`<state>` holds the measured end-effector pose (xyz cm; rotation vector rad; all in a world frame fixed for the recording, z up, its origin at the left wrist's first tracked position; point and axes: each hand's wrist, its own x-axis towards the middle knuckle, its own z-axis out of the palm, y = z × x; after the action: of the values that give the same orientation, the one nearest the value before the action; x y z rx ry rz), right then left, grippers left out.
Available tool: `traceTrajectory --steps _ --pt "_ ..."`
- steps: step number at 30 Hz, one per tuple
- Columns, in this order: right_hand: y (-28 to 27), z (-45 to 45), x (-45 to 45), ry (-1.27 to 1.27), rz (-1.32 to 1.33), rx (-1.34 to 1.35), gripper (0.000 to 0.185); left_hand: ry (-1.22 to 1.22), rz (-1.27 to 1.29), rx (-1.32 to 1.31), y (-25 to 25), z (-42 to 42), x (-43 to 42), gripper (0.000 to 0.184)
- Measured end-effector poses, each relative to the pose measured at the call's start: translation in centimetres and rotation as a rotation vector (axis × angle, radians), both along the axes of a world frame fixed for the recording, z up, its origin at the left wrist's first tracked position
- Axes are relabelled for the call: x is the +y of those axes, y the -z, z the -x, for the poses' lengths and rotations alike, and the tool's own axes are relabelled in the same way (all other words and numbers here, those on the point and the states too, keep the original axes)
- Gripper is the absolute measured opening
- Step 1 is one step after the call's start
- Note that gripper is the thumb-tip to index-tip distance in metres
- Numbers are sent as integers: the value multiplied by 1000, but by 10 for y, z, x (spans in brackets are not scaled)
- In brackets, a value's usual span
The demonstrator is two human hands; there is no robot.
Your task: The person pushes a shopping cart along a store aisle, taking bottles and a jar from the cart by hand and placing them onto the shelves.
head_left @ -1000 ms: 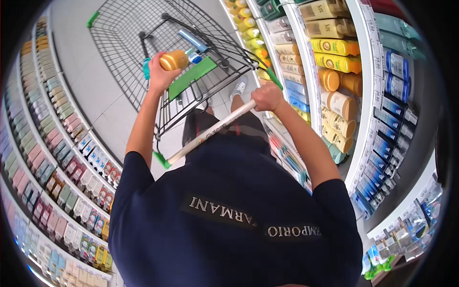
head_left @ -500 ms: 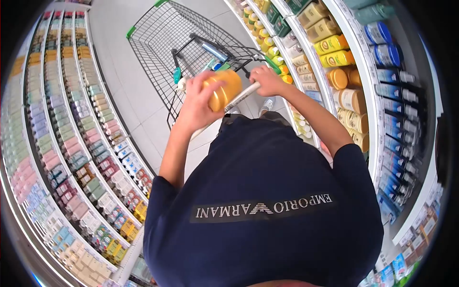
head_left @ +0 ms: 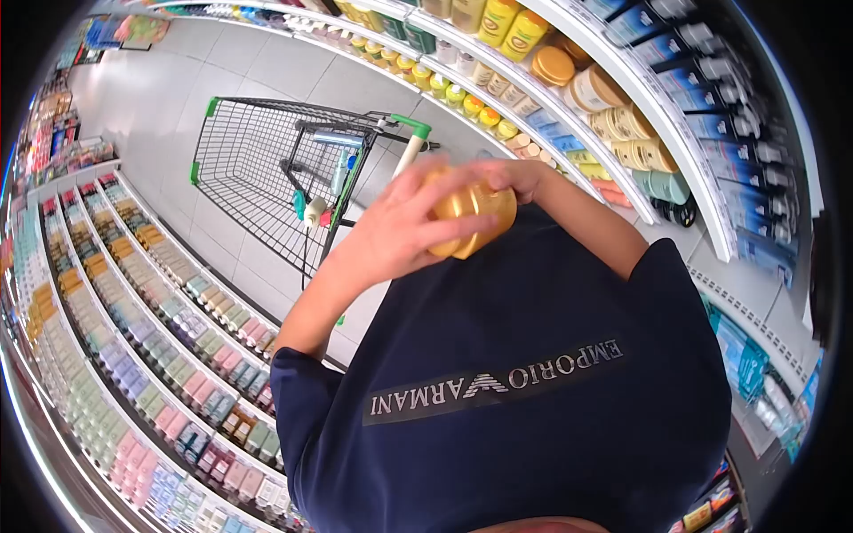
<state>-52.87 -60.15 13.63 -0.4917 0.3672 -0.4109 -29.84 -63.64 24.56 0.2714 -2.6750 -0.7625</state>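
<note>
A golden-yellow jar (head_left: 475, 218) is held up in front of my chest, over the dark T-shirt. Its left side is in the grip of my left hand (head_left: 382, 233), whose fingers spread across it. My right hand (head_left: 520, 178) closes on the jar's far right edge with curled fingers; its fingertips are partly hidden. Just beyond the hands stands a wire shopping cart (head_left: 240, 147) with green corners. The cart's pale handle bar (head_left: 408, 155) is apart from both hands. A white bottle (head_left: 314, 211) and a clear bluish bottle (head_left: 339, 173) are at the cart's near end.
Shelves of small packaged goods (head_left: 160, 355) run along the left. Shelving on the right carries yellow bottles (head_left: 524, 35), tan jars (head_left: 593, 91) and blue pump bottles (head_left: 702, 98). Between them lies a tiled floor (head_left: 169, 115).
My right hand has left the cart handle and come to the jar. The jar has moved right and nearer my chest. My view has turned, and the cart now sits farther left.
</note>
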Motion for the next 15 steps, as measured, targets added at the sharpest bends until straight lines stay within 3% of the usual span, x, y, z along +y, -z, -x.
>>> traceTrajectory --steps 1,3,4,5,6,7,8,9,10,11,13,15 --pt "-10 6 1 108 64 8 97 18 1 -4 2 6 -5 70" --pt "-28 8 9 272 70 -9 97 -170 -83 146 7 15 -16 82" --pt "-40 8 11 465 150 32 97 -167 -171 220 16 22 -19 101" --pt "-47 7 13 657 231 75 97 -152 -168 220 24 30 -15 101" --pt "-49 6 15 817 396 219 96 -239 -505 479 29 44 -8 108" --pt "-57 2 17 830 398 222 96 -326 -846 732 32 57 -2 115" --pt "-68 -3 19 987 466 269 96 -378 -931 816 35 68 1 124" --pt "-76 -9 21 1141 529 315 96 -373 -935 812 39 75 5 124" --pt "-78 -12 21 1200 537 297 98 -350 -1120 826 43 81 9 122" --pt "-77 -12 22 1200 540 296 98 -326 -1304 838 46 85 10 119" --pt "-72 -16 25 1205 813 525 100 -327 -1316 824 50 84 11 114" --pt "-67 -7 26 1155 870 634 102 -263 -1433 772 55 79 4 105"
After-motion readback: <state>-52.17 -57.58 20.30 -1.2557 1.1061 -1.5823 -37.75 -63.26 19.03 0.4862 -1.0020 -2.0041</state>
